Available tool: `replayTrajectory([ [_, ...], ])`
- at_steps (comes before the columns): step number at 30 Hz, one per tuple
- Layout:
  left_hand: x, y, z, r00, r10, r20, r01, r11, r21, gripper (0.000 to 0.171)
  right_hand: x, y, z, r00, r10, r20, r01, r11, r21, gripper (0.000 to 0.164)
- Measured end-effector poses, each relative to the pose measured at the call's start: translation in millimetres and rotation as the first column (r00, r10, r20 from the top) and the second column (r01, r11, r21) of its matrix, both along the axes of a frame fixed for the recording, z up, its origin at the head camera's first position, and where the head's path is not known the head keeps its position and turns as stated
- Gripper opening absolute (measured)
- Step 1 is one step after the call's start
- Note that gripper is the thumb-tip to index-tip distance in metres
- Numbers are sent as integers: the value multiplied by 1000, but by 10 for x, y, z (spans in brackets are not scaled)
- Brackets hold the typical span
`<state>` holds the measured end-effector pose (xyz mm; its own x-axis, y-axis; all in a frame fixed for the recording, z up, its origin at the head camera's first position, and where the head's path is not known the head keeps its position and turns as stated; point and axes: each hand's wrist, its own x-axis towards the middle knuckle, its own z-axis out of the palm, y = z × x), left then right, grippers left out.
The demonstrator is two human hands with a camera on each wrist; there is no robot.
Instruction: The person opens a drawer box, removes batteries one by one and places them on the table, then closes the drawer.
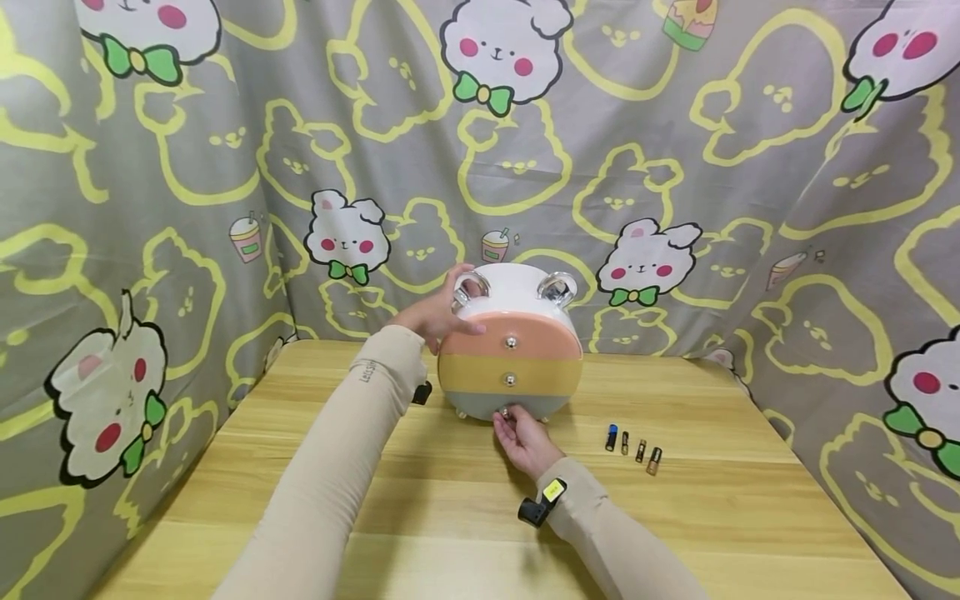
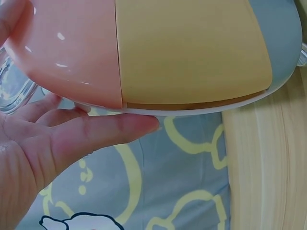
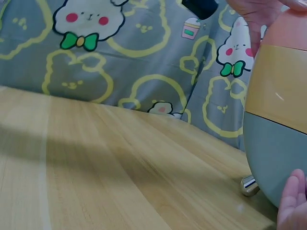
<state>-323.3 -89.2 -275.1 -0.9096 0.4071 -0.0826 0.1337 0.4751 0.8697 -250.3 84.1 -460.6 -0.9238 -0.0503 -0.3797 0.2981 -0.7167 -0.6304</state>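
Note:
A rounded storage box (image 1: 510, 367) with peach, yellow and grey drawer fronts, silver knobs and shiny ear-shaped loops stands on the wooden table. My left hand (image 1: 438, 315) holds its upper left side by the left ear (image 1: 471, 287), thumb on the peach front. The left wrist view shows a finger (image 2: 110, 128) lying along the box's side, with a narrow gap at the edge of the yellow drawer (image 2: 192, 52). Low at the front, my right hand (image 1: 528, 442) pinches the knob (image 1: 506, 412) of the grey drawer (image 1: 540, 406); in the right wrist view only its fingers (image 3: 290, 199) show.
Several batteries lie in a row to the right of the box, among them a blue-and-black battery (image 1: 612, 437) and a black-and-copper battery (image 1: 655, 461). A grey curtain (image 1: 420, 167) with cartoon prints surrounds the table (image 1: 420, 517). The box rests on short metal feet (image 3: 249, 186).

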Motion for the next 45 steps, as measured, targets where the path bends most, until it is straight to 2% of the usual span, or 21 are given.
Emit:
replayTrajectory([
  [4, 39, 17, 25, 1000, -3, 8, 3, 1000, 11, 107, 6, -4, -3, 1000, -19, -2, 19, 1000, 17, 7],
  [9, 48, 9, 33, 1000, 1, 2, -1, 999, -40, 108, 35, -25, 7, 1000, -26, 12, 25, 996, 86, 8],
  [10, 22, 6, 7, 1000, 7, -3, -7, 999, -39, 109, 48, -30, 8, 1000, -21, 11, 20, 995, 100, 9],
  [14, 23, 15, 28, 1000, -3, 3, 3, 1000, -20, 109, 109, -41, 15, 1000, -8, 3, 7, 991, 135, 12],
  [20, 20, 26, 51, 1000, 4, 18, -4, 1000, 7, 108, 248, -36, 26, 1000, 26, 8, -27, 987, 161, 15],
  [27, 9, 19, 67, 1000, 14, 14, -14, 1000, -20, 107, 415, -45, 47, 999, 53, 8, -54, 978, 202, 14],
  [33, 5, -1, 74, 1000, 13, 14, -12, 1000, -10, 106, 552, -61, 60, 998, 67, 19, -70, 969, 238, 15],
  [45, -3, 3, 21, 1000, 10, 24, -10, 1000, -5, 106, 832, -41, 54, 994, 99, 39, -105, 962, 251, 14],
])
